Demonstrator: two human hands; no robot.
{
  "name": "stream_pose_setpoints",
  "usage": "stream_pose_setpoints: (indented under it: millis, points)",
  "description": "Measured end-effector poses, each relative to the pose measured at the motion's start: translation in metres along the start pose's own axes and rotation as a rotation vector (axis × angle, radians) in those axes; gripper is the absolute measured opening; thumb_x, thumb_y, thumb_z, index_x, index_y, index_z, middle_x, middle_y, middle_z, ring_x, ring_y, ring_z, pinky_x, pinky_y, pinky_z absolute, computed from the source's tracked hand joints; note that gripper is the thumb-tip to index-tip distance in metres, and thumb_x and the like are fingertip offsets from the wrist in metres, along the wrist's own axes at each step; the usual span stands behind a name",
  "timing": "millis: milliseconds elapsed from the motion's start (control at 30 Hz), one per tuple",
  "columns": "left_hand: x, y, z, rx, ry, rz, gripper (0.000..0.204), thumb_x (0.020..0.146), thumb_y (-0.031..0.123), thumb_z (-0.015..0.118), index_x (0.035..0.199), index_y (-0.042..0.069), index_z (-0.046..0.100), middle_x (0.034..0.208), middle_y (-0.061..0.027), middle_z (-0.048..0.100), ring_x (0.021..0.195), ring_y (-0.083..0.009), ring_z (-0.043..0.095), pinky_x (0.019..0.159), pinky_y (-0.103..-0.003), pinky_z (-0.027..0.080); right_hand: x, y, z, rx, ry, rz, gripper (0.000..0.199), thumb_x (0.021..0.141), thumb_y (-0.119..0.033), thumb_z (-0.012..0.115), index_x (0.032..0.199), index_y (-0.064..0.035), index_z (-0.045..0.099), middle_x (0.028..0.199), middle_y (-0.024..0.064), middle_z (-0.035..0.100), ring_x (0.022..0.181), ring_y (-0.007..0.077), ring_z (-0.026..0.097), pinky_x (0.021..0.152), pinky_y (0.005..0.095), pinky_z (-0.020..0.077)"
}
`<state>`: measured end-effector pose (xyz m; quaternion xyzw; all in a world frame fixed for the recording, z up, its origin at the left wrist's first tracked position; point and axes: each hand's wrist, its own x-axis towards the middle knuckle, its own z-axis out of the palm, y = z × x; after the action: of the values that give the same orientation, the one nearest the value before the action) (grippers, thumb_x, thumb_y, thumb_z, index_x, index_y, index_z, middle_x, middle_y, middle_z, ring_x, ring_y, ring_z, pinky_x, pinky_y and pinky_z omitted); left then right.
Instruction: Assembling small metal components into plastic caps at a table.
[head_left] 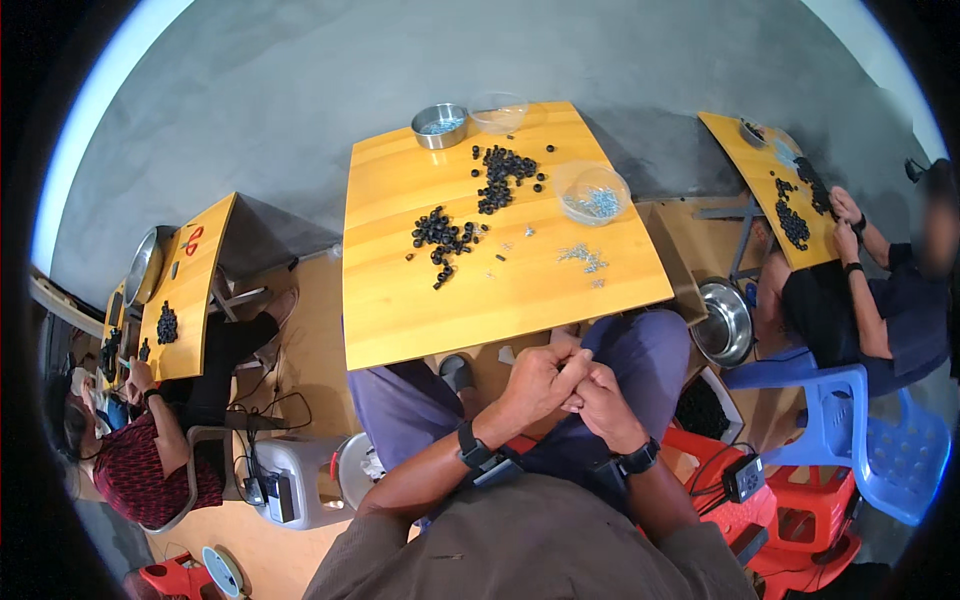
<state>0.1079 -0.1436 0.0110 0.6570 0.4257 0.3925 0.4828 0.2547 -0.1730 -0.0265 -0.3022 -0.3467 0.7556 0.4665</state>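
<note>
My left hand (540,382) and my right hand (608,405) meet over my lap, just below the near edge of the yellow wooden table (420,320). Both have curled, closed fingers pressed against each other; whatever they pinch is hidden or too small to name. On the tabletop lie two loose heaps of small round black parts, a nearer heap (440,238) and a farther heap (500,175). Small silvery pieces of hardware (580,257) are scattered at the right. Beside them stands a clear plastic bowl (570,205) holding more silvery pieces.
At the table's far edge are a steel bowl (440,138) with hardware and another clear bowl (498,120). A steel basin (722,325) and a blue chair (840,420) stand to my right. People work at side tables left and right. A white container (300,480) sits at lower left.
</note>
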Motion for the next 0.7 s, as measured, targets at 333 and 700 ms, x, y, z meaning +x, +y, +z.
stream_pose_setpoints:
  millis: [333,700]
  points:
    - [0.009,-0.036,-0.081,-0.104,0.323,-0.136,0.014,0.096,0.011,0.067,0.099,-0.002,0.072,0.082,0.0008,0.068,0.076,-0.0055,0.059,0.068,-0.024,0.049,0.019,-0.12,-0.091,0.005,0.442,-0.365,0.022,0.104,-0.021,0.054,0.102,0.0005,0.057,0.065,-0.0054,0.039,0.056,0.0051,0.037,0.052,0.0231,0.0326]
    - [0.103,-0.056,-0.13,0.52,0.362,0.099,0.008,0.084,0.004,0.073,0.089,-0.002,0.072,0.079,-0.0144,0.069,0.065,-0.019,0.065,0.061,-0.031,0.051,0.051,-0.15,-0.254,-0.186,0.83,-0.081,0.018,0.103,-0.02,0.057,0.098,-0.0042,0.063,0.066,-0.0049,0.048,0.054,0.006,0.042,0.046,0.0226,0.0325]
